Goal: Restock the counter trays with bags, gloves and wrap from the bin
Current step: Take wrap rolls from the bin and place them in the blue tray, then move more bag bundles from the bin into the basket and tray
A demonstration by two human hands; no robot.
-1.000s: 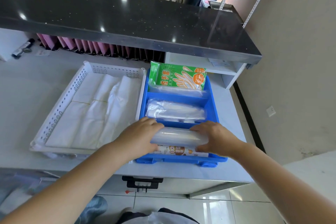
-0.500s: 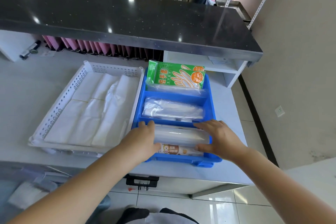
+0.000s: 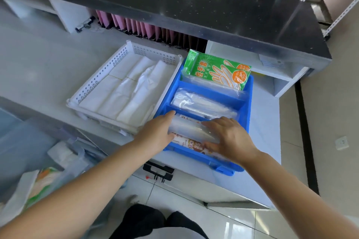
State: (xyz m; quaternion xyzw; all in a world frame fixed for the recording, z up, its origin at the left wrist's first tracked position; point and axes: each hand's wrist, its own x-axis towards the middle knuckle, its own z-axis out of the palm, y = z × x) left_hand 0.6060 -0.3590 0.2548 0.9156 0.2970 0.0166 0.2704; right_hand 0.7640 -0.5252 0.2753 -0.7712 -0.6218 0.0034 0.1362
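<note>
Both hands lie in the nearest compartment of the blue tray (image 3: 249,103), at the counter's (image 3: 38,68) front edge; the left hand (image 3: 157,134) cups one end of a clear roll of wrap (image 3: 191,129), the right hand (image 3: 231,138) lies flat over the other end; a printed wrap box (image 3: 189,144) lies beneath; the middle compartment holds a clear packet (image 3: 202,104); the far one holds a green glove pack (image 3: 217,70), tilted; the white tray (image 3: 101,77) of folded bags (image 3: 116,93) sits just beside, toward the counter's left.
</note>
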